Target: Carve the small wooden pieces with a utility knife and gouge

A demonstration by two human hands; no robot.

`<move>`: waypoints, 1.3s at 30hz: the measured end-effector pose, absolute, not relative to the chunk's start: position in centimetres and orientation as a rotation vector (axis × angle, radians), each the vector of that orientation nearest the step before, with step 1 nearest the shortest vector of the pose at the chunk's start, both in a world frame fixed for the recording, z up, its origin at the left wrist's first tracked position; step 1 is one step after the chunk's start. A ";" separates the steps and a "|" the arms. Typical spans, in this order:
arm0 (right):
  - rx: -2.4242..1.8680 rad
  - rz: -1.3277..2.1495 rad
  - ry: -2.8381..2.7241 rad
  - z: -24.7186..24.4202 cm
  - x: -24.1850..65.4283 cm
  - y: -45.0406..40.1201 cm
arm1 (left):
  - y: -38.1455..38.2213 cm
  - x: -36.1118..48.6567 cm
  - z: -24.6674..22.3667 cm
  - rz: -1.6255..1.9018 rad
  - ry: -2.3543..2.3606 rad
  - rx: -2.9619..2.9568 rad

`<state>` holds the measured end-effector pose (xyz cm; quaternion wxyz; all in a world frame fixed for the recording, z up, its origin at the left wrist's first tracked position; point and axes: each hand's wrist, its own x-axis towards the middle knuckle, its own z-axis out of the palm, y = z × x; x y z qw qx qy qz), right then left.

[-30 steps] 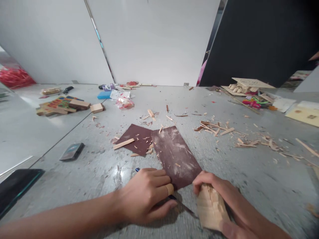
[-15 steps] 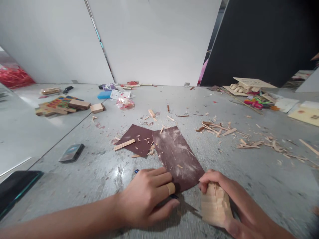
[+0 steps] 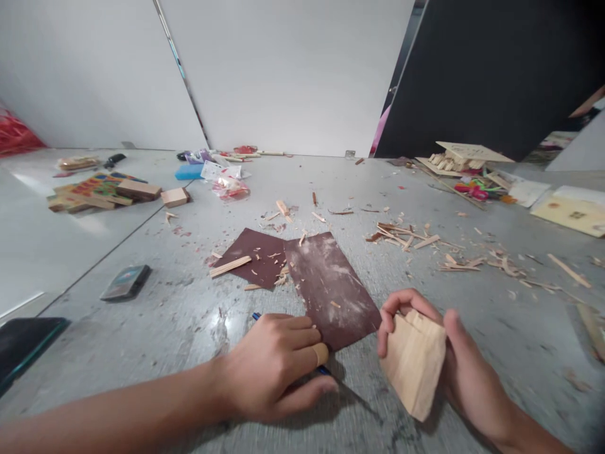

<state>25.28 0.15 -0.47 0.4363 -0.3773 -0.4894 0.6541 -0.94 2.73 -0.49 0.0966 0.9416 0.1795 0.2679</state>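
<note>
In my right hand [image 3: 466,359] is a pale, rough-cut wooden block [image 3: 412,359], raised off the table. My fingers curl around its far edge and my thumb is at its right side. My left hand [image 3: 281,366] lies palm down on the table, fingers curled over a slim blue-handled tool [image 3: 324,370]. A thin dark line runs from that tool toward the right; whether it is a blade or a shadow is unclear. The left fingertips reach the near edge of a brown sandpaper sheet [image 3: 335,290] dusted with pale powder. A second sandpaper piece [image 3: 262,252] carries thin wood strips [image 3: 230,266].
Wood shavings [image 3: 406,238] lie scattered to the right. A small dark box [image 3: 125,282] and a phone [image 3: 28,347] are at left. Wooden blocks [image 3: 174,197] and plastic packets [image 3: 230,186] stand farther back. White panels [image 3: 293,75] and a black panel [image 3: 486,75] close off the far side.
My right hand has lifted and turned the wooden block, showing a different face, and its thumb has come up. My left hand stays nearly in place. The view has shifted slightly.
</note>
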 end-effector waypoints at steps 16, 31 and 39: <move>-0.837 1.749 -1.217 0.1 24.7 -0.2 | 2.6 -1.1 -0.6 0.733 0.560 2.764; -1.119 1.066 -1.797 0.5 24.6 -0.9 | 2.5 -1.2 -0.1 0.782 0.530 2.759; -0.981 0.982 -2.163 1.3 24.6 -1.6 | 2.1 -0.8 0.3 0.865 0.549 2.914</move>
